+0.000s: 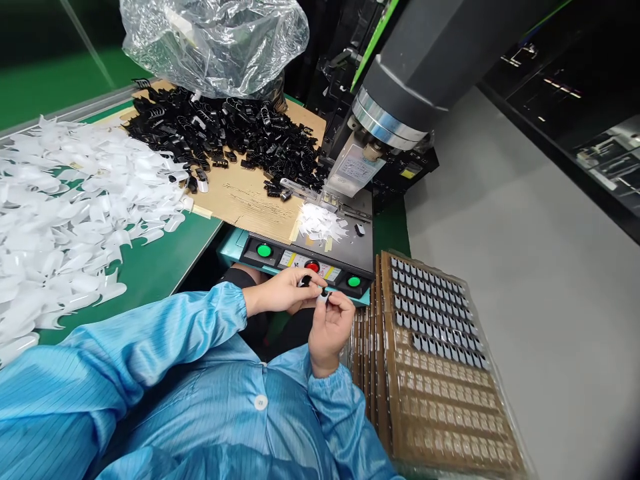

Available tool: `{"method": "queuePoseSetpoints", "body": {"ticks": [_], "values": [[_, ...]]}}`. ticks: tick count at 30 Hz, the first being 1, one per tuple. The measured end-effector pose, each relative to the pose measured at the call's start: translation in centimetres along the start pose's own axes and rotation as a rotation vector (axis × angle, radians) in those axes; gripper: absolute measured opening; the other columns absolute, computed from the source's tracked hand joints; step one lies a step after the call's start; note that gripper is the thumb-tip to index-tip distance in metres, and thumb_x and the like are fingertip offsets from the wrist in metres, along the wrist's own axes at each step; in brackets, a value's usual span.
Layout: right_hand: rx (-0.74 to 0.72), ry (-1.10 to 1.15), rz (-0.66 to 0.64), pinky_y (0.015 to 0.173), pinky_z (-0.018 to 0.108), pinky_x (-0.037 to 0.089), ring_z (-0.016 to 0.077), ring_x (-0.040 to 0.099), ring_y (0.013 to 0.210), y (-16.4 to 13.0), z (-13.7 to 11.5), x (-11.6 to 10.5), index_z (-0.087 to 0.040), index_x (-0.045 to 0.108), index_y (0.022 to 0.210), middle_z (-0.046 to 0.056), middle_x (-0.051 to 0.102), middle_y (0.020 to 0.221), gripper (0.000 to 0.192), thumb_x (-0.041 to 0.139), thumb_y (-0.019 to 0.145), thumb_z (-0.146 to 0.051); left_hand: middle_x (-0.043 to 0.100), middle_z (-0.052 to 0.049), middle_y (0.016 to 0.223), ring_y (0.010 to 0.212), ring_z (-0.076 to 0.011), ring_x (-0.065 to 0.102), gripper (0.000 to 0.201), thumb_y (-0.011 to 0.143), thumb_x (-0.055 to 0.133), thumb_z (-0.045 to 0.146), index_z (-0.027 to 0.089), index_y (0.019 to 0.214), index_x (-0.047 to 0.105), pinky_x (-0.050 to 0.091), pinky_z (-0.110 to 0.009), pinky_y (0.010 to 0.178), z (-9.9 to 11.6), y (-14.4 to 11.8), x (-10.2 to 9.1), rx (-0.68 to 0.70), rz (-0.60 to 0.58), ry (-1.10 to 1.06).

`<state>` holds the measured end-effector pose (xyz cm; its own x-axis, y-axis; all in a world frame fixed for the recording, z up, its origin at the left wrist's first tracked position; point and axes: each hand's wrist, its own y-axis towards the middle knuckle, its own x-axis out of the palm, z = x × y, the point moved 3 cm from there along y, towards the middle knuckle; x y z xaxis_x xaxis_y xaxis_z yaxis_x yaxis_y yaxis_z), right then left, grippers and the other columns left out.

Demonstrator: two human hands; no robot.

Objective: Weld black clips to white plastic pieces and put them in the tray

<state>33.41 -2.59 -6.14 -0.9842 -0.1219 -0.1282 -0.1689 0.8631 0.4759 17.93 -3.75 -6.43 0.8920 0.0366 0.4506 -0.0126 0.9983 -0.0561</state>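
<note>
My left hand (283,291) comes in from the left, fingers closed round a small black plastic part (304,281). Its fingertips meet those of my right hand (331,328) in front of the machine's button panel. Between thumb and fingers, my right hand pinches a small white-and-black plastic piece (324,295); the fingers hide much of it. Just beyond the hands lie a small pile of white plastic pieces (320,223) and one black-and-white piece (359,230) on the machine's grey plate (345,248).
Loose white pieces (85,200) cover the green table at left. Black plastic parts (225,133) are heaped on cardboard (245,200), below a clear plastic bag (215,47). The machine head (390,113) overhangs the plate. At right, stacked trays carry a partly filled blister tray (450,387).
</note>
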Motion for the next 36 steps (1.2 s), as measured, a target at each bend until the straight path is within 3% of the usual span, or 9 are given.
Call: {"method": "queuePoseSetpoints", "body": {"ticks": [5, 10, 13, 21, 29, 36], "values": [[0.077, 0.029, 0.013, 0.099, 0.043, 0.060, 0.0206, 0.069, 0.109, 0.1, 0.5, -0.2, -0.022, 0.059, 0.116, 0.009, 0.064, 0.117, 0.022, 0.066, 0.102, -0.037, 0.065, -0.001, 0.085, 0.070, -0.0124, 0.061, 0.048, 0.090, 0.080, 0.052, 0.016, 0.121, 0.073, 0.052, -0.027, 0.068, 0.6, -0.6, 0.3, 0.039, -0.043, 0.259], [0.182, 0.022, 0.048, 0.093, 0.041, 0.062, 0.0211, 0.072, 0.103, -0.1, 1.7, -0.7, -0.019, 0.062, 0.114, 0.010, 0.068, 0.112, 0.025, 0.064, 0.103, -0.042, 0.071, -0.006, 0.100, 0.090, -0.0186, 0.066, 0.033, 0.099, 0.070, 0.042, 0.019, 0.122, 0.072, 0.053, -0.030, 0.079, 2.3, -1.5, 0.9, 0.305, -0.023, 0.716], [0.221, 0.027, 0.033, 0.094, 0.043, 0.062, 0.0219, 0.073, 0.103, -0.1, 2.2, -0.8, -0.018, 0.062, 0.113, 0.011, 0.070, 0.114, 0.027, 0.062, 0.103, -0.044, 0.072, -0.008, 0.104, 0.093, -0.0206, 0.067, 0.029, 0.101, 0.066, 0.037, 0.019, 0.123, 0.070, 0.053, -0.032, 0.083, 2.9, -1.9, 1.2, 0.380, -0.025, 0.839], [0.165, -0.021, 0.030, 0.090, 0.041, 0.062, 0.0220, 0.073, 0.098, 0.4, 1.8, -1.0, -0.018, 0.065, 0.101, 0.010, 0.072, 0.105, 0.022, 0.065, 0.101, -0.040, 0.072, -0.008, 0.101, 0.090, -0.0213, 0.068, 0.026, 0.101, 0.064, 0.036, 0.019, 0.121, 0.070, 0.053, -0.032, 0.082, 2.9, -2.1, 1.3, 0.407, -0.058, 0.907], [0.154, -0.099, 0.002, 0.081, 0.036, 0.062, 0.0200, 0.073, 0.090, 0.4, 1.4, -1.2, -0.018, 0.064, 0.099, 0.009, 0.073, 0.102, 0.019, 0.061, 0.101, -0.037, 0.072, -0.008, 0.100, 0.088, -0.0205, 0.068, 0.025, 0.100, 0.065, 0.034, 0.019, 0.119, 0.071, 0.053, -0.031, 0.080, 2.5, -2.1, 1.2, 0.407, -0.057, 0.906], [0.149, -0.106, 0.001, 0.084, 0.037, 0.061, 0.0197, 0.072, 0.092, 0.4, 1.6, -1.1, -0.019, 0.062, 0.099, 0.008, 0.071, 0.101, 0.018, 0.059, 0.101, -0.037, 0.072, -0.008, 0.101, 0.088, -0.0202, 0.068, 0.025, 0.101, 0.064, 0.036, 0.019, 0.118, 0.070, 0.053, -0.031, 0.078, 2.5, -2.1, 1.2, 0.389, -0.052, 0.909]]}}
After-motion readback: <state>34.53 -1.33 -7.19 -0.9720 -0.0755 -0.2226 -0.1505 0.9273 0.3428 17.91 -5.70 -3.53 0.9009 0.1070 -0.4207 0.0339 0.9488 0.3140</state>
